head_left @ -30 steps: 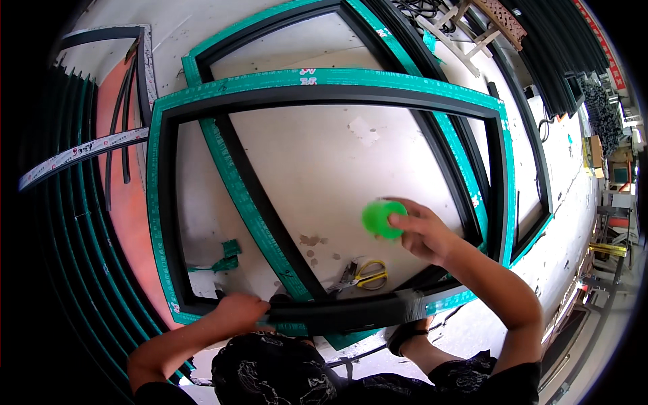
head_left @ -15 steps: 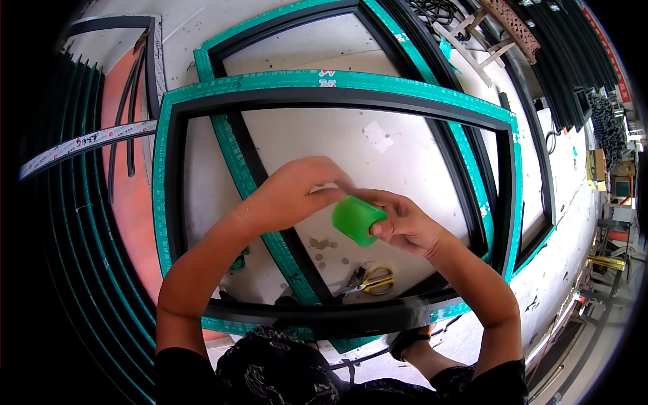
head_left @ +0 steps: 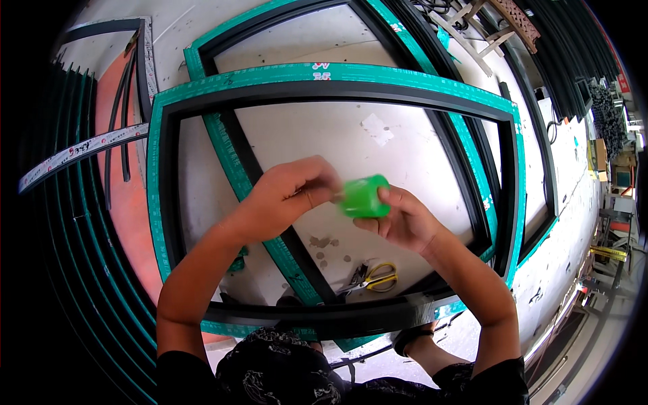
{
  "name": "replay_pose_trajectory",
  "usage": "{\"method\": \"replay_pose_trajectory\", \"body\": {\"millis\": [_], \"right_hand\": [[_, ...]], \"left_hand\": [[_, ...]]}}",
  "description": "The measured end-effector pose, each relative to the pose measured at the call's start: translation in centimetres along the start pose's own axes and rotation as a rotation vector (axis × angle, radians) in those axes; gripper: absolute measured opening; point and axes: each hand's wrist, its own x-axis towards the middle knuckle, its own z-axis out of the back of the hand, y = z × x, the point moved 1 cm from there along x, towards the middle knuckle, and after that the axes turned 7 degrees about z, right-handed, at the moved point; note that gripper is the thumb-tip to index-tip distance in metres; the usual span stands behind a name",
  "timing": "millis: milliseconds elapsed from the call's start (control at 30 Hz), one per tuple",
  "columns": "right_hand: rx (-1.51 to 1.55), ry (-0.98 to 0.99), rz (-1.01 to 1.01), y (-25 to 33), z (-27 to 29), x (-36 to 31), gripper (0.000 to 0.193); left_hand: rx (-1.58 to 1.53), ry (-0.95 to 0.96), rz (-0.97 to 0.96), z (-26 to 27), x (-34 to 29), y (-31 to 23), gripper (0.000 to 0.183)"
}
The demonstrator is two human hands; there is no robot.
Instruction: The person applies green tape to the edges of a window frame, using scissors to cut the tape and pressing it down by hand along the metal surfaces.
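Note:
A green roll of tape [head_left: 366, 196], slightly smeared by motion, is held up over the opening of a rectangular frame [head_left: 405, 79]. My right hand [head_left: 410, 223] grips the roll from its right side, thumb on top and fingers beneath. At the roll's left edge, my left hand [head_left: 290, 192] has its thumb and fingers pinched together; whatever is between them is too blurred to tell. The frame is black with printed green film along its outer faces. Through its opening, yellow-handled scissors [head_left: 381, 277] show on the floor below.
Another green-filmed frame [head_left: 236, 158] lies slanted beneath this one. Long dark profiles [head_left: 74, 202] are lined up on the left, and a white-filmed bar [head_left: 88, 150] crosses them. A wooden stool [head_left: 509, 23] stands at the far right. My sandalled foot [head_left: 412, 337] is near the frame's front edge.
The green roll has turned and risen slightly to the right. My right-hand grip has shifted around it, and my left fingers have drawn a little left and closed in a pinch.

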Motion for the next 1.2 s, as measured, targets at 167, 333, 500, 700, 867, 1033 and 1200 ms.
{"method": "replay_pose_trajectory", "body": {"millis": [167,333,500,700,867,1033,1200], "right_hand": [[0.297,-0.233,0.17,-0.5,1.9,3.3,0.039],[0.597,-0.366,0.297,-0.8,4.3,11.2,0.038],[0.803,-0.533,0.33,-0.6,7.9,19.7,0.042],[0.732,-0.373,0.309,-0.2,9.3,22.2,0.052],[0.455,-0.417,0.352,1.0,6.9,21.1,0.054],[0.499,-0.395,0.309,1.6,7.4,20.5,0.048],[0.39,-0.384,0.367,2.7,8.4,22.3,0.039]], "left_hand": [[-0.261,-0.051,-0.071,1.9,3.6,-1.9,0.006],[0.046,-0.339,-0.146,7.7,17.0,-2.0,0.013],[0.73,-0.622,0.064,9.0,28.8,7.1,0.014],[0.682,-0.196,0.243,10.8,31.9,11.0,0.029],[0.661,-0.084,0.465,10.3,31.6,8.9,0.024],[0.672,-0.032,0.458,10.8,31.9,9.2,0.027],[0.595,0.007,0.358,10.7,31.8,9.3,0.029]]}}
